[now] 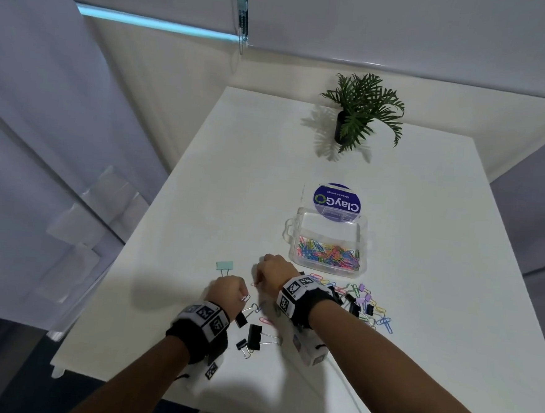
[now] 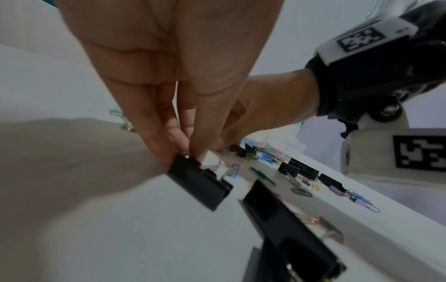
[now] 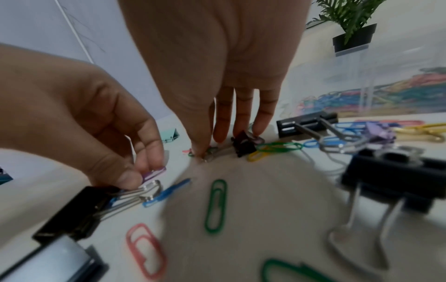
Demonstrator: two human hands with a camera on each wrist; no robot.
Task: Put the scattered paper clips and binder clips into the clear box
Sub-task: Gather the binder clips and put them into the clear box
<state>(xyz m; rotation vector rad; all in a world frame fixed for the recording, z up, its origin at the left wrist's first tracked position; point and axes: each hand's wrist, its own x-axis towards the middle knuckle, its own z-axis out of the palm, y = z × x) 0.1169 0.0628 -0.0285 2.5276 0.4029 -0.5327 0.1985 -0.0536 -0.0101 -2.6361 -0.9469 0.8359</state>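
Note:
The clear box (image 1: 295, 237) stands mid-table with several coloured paper clips inside. My left hand (image 1: 244, 296) pinches the wire handles of a black binder clip (image 2: 200, 183) and lifts it just off the table; a small purple clip (image 3: 154, 172) is also caught in its fingertips. My right hand (image 3: 217, 147) reaches down beside it, thumb and fingers closing on a small black binder clip (image 3: 243, 145) that lies on the table. Loose paper clips, such as a green one (image 3: 216, 206) and a pink one (image 3: 144, 250), lie under the hands.
A mint binder clip (image 1: 224, 265) lies beyond the left hand and a large black binder clip (image 1: 254, 336) nearer me. A heap of clips (image 1: 364, 303) spreads right of my right wrist. The box's lid (image 1: 337, 201) and a potted plant (image 1: 361, 112) stand further back.

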